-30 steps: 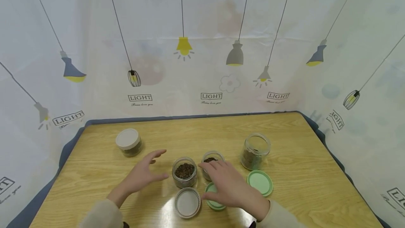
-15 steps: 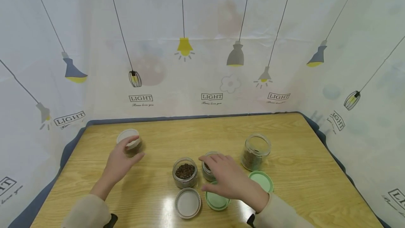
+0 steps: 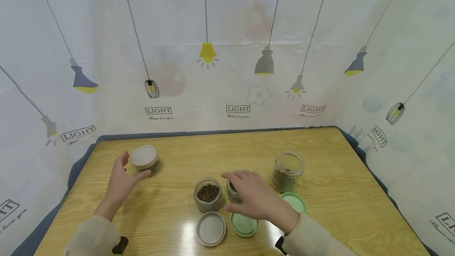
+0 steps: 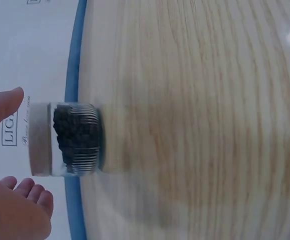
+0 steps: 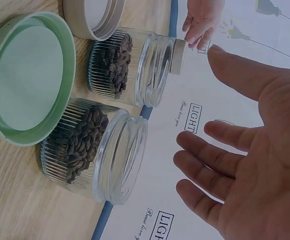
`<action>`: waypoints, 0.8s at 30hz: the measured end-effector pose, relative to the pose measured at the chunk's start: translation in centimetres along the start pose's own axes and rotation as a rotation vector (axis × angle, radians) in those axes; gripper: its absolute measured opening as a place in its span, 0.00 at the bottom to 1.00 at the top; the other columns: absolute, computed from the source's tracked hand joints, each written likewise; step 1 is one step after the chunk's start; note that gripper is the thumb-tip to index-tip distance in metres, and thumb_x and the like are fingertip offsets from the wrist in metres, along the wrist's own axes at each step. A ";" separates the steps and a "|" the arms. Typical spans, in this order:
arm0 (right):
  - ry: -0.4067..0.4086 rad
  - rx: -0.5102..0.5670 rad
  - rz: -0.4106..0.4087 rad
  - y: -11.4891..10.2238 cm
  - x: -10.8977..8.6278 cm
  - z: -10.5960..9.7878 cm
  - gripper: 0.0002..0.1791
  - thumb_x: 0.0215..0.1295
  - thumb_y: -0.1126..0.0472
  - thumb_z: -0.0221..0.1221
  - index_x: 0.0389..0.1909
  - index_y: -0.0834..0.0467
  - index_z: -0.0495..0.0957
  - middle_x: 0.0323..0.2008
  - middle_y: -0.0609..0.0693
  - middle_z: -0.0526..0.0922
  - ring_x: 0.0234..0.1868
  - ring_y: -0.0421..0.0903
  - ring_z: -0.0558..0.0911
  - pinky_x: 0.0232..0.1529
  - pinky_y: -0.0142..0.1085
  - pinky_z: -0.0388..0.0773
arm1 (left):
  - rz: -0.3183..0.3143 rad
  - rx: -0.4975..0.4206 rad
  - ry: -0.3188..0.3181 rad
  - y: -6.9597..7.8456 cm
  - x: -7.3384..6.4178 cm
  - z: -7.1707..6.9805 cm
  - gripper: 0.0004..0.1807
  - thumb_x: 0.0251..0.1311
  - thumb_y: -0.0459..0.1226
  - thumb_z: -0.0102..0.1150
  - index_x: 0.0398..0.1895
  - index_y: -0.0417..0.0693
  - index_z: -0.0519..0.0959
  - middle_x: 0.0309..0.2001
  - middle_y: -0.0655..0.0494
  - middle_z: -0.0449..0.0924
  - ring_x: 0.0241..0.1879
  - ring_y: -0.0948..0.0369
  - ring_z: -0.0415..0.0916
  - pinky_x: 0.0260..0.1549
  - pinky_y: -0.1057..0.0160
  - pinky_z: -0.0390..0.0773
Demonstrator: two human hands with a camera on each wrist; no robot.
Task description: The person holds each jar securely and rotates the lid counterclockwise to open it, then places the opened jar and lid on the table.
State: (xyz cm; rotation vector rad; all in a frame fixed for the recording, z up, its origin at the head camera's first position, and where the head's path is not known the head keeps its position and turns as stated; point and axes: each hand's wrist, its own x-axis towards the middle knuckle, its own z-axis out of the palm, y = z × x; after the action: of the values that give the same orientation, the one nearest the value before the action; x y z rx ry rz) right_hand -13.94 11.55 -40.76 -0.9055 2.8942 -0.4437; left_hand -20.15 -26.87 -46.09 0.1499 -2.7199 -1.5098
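At the back left, a lidded glass jar [image 3: 145, 159] with a pale lid stands on the table. My left hand [image 3: 119, 181] is spread at its near left side, thumb and fingers apart; in the left wrist view, a gap shows between the hand and the jar [image 4: 77, 140], whose contents are dark. Over the middle, my right hand [image 3: 254, 196] hovers with loosely bent fingers and partly hides an open glass jar [image 3: 234, 197] of dark brown beans. Beside it stands a similar open jar [image 3: 207, 196]. The right wrist view shows nothing in the right hand [image 5: 250, 140].
Before the two open jars lie a whitish lid [image 3: 211, 229] and a green lid [image 3: 244, 225]. Farther right stands a taller open jar [image 3: 284, 175] with dark contents, with another green lid [image 3: 294, 200] in front of it. A printed cloth [image 3: 213, 121] surrounds the wooden table.
My left hand has swept left and back from beside the open jars, passing in front of the lidded jar to its left side. The right hand has barely moved.
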 end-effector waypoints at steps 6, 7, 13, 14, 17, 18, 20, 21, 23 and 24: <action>-0.024 0.001 0.010 -0.1 0.9 -0.1 0.43 0.57 0.36 0.64 0.70 0.51 0.63 0.62 0.50 0.75 0.63 0.51 0.73 0.64 0.52 0.68 | -0.116 -0.019 -0.065 -1.7 1.0 0.3 0.67 0.52 0.50 0.71 0.77 0.44 0.28 0.78 0.36 0.30 0.76 0.38 0.36 0.70 0.35 0.48; -0.029 -0.001 0.012 -0.1 1.0 -0.1 0.43 0.57 0.36 0.63 0.70 0.50 0.63 0.62 0.50 0.75 0.63 0.51 0.73 0.64 0.52 0.68 | -0.125 -0.019 -0.071 -1.9 1.2 0.4 0.67 0.52 0.50 0.71 0.77 0.44 0.27 0.78 0.36 0.30 0.76 0.38 0.35 0.70 0.35 0.47; -0.036 -0.014 0.010 -0.2 1.5 0.0 0.43 0.57 0.36 0.64 0.70 0.50 0.63 0.61 0.49 0.76 0.62 0.51 0.74 0.64 0.52 0.68 | -0.145 -0.063 -0.092 -3.0 1.9 1.0 0.68 0.53 0.49 0.71 0.76 0.43 0.26 0.77 0.35 0.30 0.76 0.39 0.34 0.71 0.36 0.44; -0.037 -0.012 0.010 -0.2 1.5 0.0 0.43 0.57 0.36 0.64 0.70 0.50 0.63 0.61 0.49 0.76 0.63 0.51 0.73 0.64 0.52 0.68 | -0.148 -0.076 -0.094 -3.1 2.0 1.1 0.67 0.53 0.49 0.71 0.76 0.43 0.26 0.77 0.35 0.30 0.77 0.39 0.34 0.72 0.36 0.44; -0.043 -0.001 0.012 -0.4 1.7 0.0 0.43 0.57 0.37 0.63 0.70 0.50 0.62 0.62 0.49 0.75 0.63 0.50 0.73 0.66 0.51 0.67 | -0.148 -0.112 -0.087 -3.4 2.3 1.4 0.65 0.54 0.48 0.71 0.77 0.42 0.29 0.77 0.36 0.33 0.77 0.40 0.33 0.72 0.37 0.43; -0.044 0.002 0.012 -0.4 1.7 0.0 0.43 0.58 0.37 0.64 0.70 0.49 0.62 0.62 0.49 0.75 0.64 0.50 0.73 0.66 0.52 0.66 | -0.148 -0.118 -0.081 -3.5 2.4 1.5 0.64 0.53 0.48 0.71 0.77 0.42 0.30 0.77 0.36 0.34 0.77 0.40 0.34 0.73 0.38 0.43; -0.044 0.008 0.011 -0.5 1.8 -0.1 0.43 0.58 0.37 0.64 0.70 0.50 0.62 0.62 0.49 0.75 0.64 0.51 0.72 0.66 0.52 0.66 | -0.152 -0.138 -0.070 -3.7 2.5 1.7 0.63 0.53 0.47 0.71 0.77 0.41 0.32 0.77 0.37 0.37 0.77 0.41 0.36 0.73 0.40 0.44; -0.042 0.008 0.010 -0.5 1.9 -0.1 0.42 0.58 0.38 0.64 0.70 0.50 0.63 0.62 0.50 0.75 0.64 0.51 0.73 0.65 0.52 0.67 | -0.152 -0.145 -0.062 -3.7 2.6 1.8 0.63 0.53 0.47 0.71 0.77 0.41 0.33 0.77 0.37 0.39 0.77 0.42 0.38 0.73 0.40 0.45; -0.043 0.002 0.009 -0.5 1.9 -0.1 0.42 0.58 0.37 0.64 0.70 0.50 0.63 0.62 0.49 0.75 0.64 0.51 0.73 0.65 0.52 0.67 | -0.153 -0.148 -0.048 -3.7 2.7 2.1 0.62 0.53 0.47 0.72 0.77 0.42 0.35 0.77 0.38 0.44 0.76 0.42 0.43 0.73 0.41 0.47; -0.044 -0.003 0.008 -0.5 2.0 -0.1 0.43 0.57 0.37 0.64 0.70 0.50 0.63 0.62 0.49 0.75 0.64 0.50 0.73 0.65 0.52 0.67 | -0.159 -0.152 -0.042 -3.7 2.8 2.2 0.62 0.52 0.47 0.72 0.77 0.42 0.36 0.76 0.38 0.45 0.76 0.42 0.45 0.73 0.42 0.48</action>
State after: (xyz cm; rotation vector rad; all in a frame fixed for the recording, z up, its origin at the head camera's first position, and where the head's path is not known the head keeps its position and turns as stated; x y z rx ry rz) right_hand -15.26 10.03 -40.50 -0.8921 2.8584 -0.4138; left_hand -22.81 -27.24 -50.46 0.3413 -2.6678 -1.7730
